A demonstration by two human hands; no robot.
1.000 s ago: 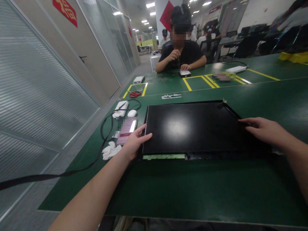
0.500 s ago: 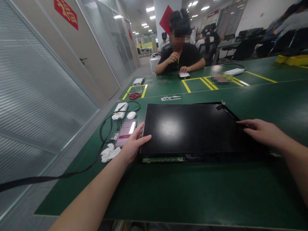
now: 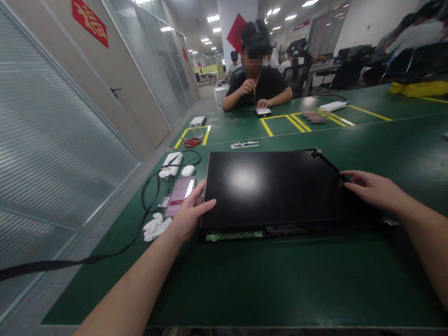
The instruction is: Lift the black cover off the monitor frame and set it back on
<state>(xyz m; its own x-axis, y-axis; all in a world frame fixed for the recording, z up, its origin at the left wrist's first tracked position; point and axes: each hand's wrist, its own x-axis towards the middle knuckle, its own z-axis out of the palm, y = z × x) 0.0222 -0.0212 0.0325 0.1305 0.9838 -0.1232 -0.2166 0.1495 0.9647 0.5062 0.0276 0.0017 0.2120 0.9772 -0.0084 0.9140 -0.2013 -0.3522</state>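
A large black display panel (image 3: 276, 186) lies flat on the green table (image 3: 280, 280), a strip of green circuit board (image 3: 234, 236) showing along its near edge. My left hand (image 3: 189, 214) grips the panel's left edge, thumb on top and fingers along the side. My right hand (image 3: 373, 190) rests on the panel's right edge with fingers stretched over it. A thin black strip (image 3: 327, 161) sticks out at the far right corner.
Left of the panel lie a phone (image 3: 179, 190), a white glove (image 3: 156, 226), a white mouse (image 3: 188, 170), a white box (image 3: 170, 164) and a black strap (image 3: 105, 252). Red scissors (image 3: 192, 141) and small parts (image 3: 245, 144) lie further back. A person in black (image 3: 257, 81) sits across.
The view has shifted slightly, so the panel sits a bit further left and lower in view. Both hands keep their hold on its edges.
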